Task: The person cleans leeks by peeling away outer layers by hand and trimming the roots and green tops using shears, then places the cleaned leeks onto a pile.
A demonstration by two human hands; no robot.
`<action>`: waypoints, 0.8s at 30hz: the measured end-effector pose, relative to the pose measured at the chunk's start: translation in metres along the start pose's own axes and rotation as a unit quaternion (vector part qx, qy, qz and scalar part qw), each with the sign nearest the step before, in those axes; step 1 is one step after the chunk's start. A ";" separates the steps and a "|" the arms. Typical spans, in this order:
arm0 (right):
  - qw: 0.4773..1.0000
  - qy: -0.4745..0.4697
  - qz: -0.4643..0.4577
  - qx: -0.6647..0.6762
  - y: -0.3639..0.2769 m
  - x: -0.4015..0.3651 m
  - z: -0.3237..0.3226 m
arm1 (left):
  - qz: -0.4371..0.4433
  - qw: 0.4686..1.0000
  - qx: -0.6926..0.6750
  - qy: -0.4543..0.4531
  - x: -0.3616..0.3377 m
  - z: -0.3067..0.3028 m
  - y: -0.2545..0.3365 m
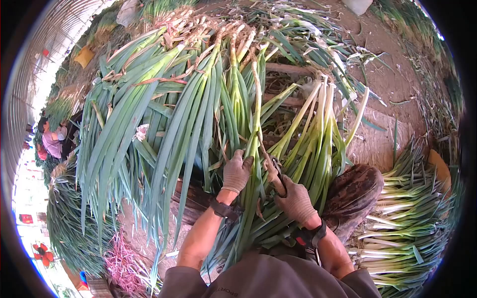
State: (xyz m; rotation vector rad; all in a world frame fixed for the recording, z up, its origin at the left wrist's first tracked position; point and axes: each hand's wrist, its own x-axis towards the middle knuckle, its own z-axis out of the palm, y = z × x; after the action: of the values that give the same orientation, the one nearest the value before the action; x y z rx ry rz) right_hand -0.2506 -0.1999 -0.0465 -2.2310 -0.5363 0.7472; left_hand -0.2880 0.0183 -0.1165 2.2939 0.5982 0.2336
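Both hands wear pale knitted gloves. My left hand (237, 172) is closed around the green leaves of a long onion stalk (256, 107), which lies lengthwise in front of me. My right hand (293, 197) grips the wooden handle of a tool (274, 175); its dark end reaches toward the stalk. What the tool's tip touches is hard to make out. To the left, a large heap of green onions (164, 99) has its roots pointing away from me. On the right, trimmed onions with pale stems (325, 107) fan out near my knee.
Stacked green onions (402, 228) lie at the lower right. More bundles (74, 223) and reddish-purple strands (126, 263) are at the lower left. A person in pink (52, 141) is at the far left. Wooden slats (290, 69) show behind the stalks.
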 end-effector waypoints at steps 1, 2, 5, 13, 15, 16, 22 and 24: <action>1.000 -0.004 0.004 -0.001 0.000 0.004 0.000 | 0.002 1.000 0.000 0.004 0.000 0.000 -0.001; 1.000 -0.008 0.009 -0.003 0.001 0.007 0.000 | 0.003 1.000 0.000 0.008 0.000 0.001 -0.001; 1.000 -0.005 0.014 -0.010 0.005 0.017 0.003 | -0.013 1.000 -0.013 -0.012 0.001 0.001 -0.004; 1.000 -0.009 -0.006 -0.001 0.006 0.009 0.003 | -0.002 1.000 -0.007 -0.001 0.001 0.003 -0.008; 1.000 -0.015 0.006 0.005 0.006 0.025 0.003 | 0.000 1.000 -0.015 0.000 0.001 0.002 -0.008; 1.000 -0.012 0.006 0.012 0.006 0.034 0.004 | -0.005 1.000 -0.022 -0.005 0.001 0.000 -0.005; 1.000 -0.004 0.003 -0.016 0.008 0.031 0.011 | -0.017 0.999 -0.044 -0.009 0.002 -0.002 -0.008; 1.000 0.014 0.010 0.006 0.005 0.032 0.013 | -0.017 0.999 -0.040 -0.010 0.001 0.000 -0.010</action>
State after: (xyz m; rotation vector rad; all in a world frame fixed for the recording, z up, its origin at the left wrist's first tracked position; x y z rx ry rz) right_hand -0.2339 -0.1787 -0.0689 -2.2344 -0.4953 0.7273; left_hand -0.2901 0.0248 -0.1237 2.2051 0.6074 0.2134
